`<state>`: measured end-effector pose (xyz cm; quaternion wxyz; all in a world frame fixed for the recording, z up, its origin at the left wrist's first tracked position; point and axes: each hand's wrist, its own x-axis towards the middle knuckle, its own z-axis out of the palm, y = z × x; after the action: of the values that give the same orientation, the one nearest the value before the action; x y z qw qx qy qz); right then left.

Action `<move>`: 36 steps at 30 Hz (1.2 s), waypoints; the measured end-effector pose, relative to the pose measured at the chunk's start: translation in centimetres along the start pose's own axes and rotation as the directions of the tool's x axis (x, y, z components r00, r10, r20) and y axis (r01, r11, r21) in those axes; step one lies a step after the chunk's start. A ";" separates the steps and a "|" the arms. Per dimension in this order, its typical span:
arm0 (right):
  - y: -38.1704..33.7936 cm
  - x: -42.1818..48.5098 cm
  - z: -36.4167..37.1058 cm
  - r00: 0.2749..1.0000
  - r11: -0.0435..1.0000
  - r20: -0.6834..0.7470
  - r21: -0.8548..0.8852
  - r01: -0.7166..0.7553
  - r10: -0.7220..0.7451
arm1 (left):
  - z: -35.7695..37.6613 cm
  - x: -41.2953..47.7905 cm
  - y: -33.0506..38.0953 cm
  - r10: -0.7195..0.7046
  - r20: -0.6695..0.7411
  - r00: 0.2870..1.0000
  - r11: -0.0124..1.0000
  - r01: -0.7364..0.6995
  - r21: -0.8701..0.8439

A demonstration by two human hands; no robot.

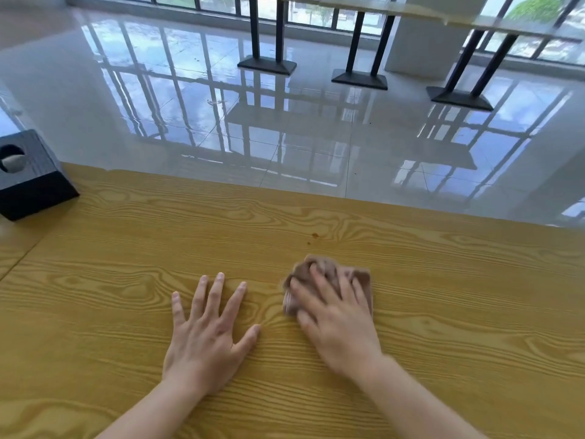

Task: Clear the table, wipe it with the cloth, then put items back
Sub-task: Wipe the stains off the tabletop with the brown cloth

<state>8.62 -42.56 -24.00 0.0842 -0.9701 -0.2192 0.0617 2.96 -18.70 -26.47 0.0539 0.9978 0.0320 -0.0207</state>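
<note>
A bunched brown cloth [361, 274] lies on the wood-grain table [126, 255], right of centre. My right hand [335, 315] presses down on it with spread fingers and is blurred by motion. My left hand [205, 327] rests flat on the bare tabletop, fingers spread, a short gap left of the cloth. A small brown stain [314, 236] marks the table just beyond the cloth.
A black tissue box [28, 175] stands at the table's far left corner. A seam [22, 258] runs across the table on the left. Beyond the far edge lies a glossy tiled floor [285, 122] with black table pedestals [267, 63] by the windows.
</note>
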 end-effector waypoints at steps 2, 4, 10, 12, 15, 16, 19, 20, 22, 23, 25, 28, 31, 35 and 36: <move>0.0 -6.1 0.7 0.987 0.986 -0.035 -0.049 0.156 -0.158 | 0.1 0.0 0.1 0.007 0.000 1.000 1.000 -0.007 -0.005; 2.8 -7.3 0.4 0.993 0.990 -0.025 -0.086 0.115 -0.117 | 0.2 0.2 0.0 0.010 0.007 1.000 1.000 -0.010 -0.007; 8.1 7.8 -2.0 0.917 0.917 -0.027 0.040 -0.397 0.398 | 0.0 0.0 0.2 -0.003 0.010 1.000 1.000 0.003 -0.009; 6.0 12.2 -2.2 0.922 0.917 0.024 0.098 -0.387 0.386 | -0.2 0.1 0.2 0.000 0.009 1.000 1.000 0.000 -0.010; 1.0 11.8 -1.4 0.986 0.985 0.051 0.049 -0.163 0.161 | -0.4 -0.1 0.1 -0.007 -0.001 1.000 1.000 0.007 -0.021; 0.0 9.2 -0.9 0.998 0.999 0.044 0.025 -0.038 0.037 | -0.5 -0.2 0.1 -0.010 -0.004 1.000 0.999 0.009 -0.030; 0.4 -0.3 -0.3 0.982 0.983 0.053 0.009 0.183 -0.183 | -0.4 -0.3 -0.1 -0.014 -0.022 1.000 0.998 0.013 -0.063; 2.0 -1.5 -0.8 0.985 0.988 0.074 0.005 0.154 -0.154 | -0.3 -0.2 -0.1 -0.011 -0.020 1.000 0.998 0.010 -0.061; 5.9 0.2 -1.7 0.996 0.999 0.084 -0.045 -0.008 0.012 | -0.4 -0.1 0.0 -0.001 -0.007 1.000 0.998 0.001 -0.056; 7.2 2.4 -2.2 0.991 0.992 0.061 -0.051 -0.117 0.120 | -0.4 -0.1 0.1 -0.004 -0.007 1.000 0.999 0.003 -0.052; 7.7 7.7 -2.9 0.949 0.950 0.035 0.008 -0.313 0.312 | -0.4 0.1 0.4 -0.013 -0.005 1.000 0.998 0.013 -0.058; 3.0 11.6 -1.8 0.943 0.941 0.023 0.051 -0.333 0.333 | -0.8 0.1 0.5 -0.020 -0.011 1.000 0.997 0.019 -0.074; -3.7 7.0 0.5 0.999 1.000 0.027 0.006 -0.019 0.019 | -1.2 -0.1 0.3 0.005 -0.014 1.000 0.987 -0.007 -0.163; -2.7 2.4 0.7 0.997 0.998 0.035 0.004 0.068 -0.068 | -2.9 -1.9 -3.9 -0.081 -0.117 0.990 0.809 -0.004 -0.588; -1.9 3.0 0.4 0.999 1.000 0.040 0.000 0.000 0.000 | -3.0 -3.2 -5.9 -0.103 -0.161 0.982 0.836 -0.003 -0.549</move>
<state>10.50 -39.50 -24.28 0.0798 -0.9686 -0.2208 0.0813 -0.50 -12.69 -23.94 0.3325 0.9373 0.0675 0.0801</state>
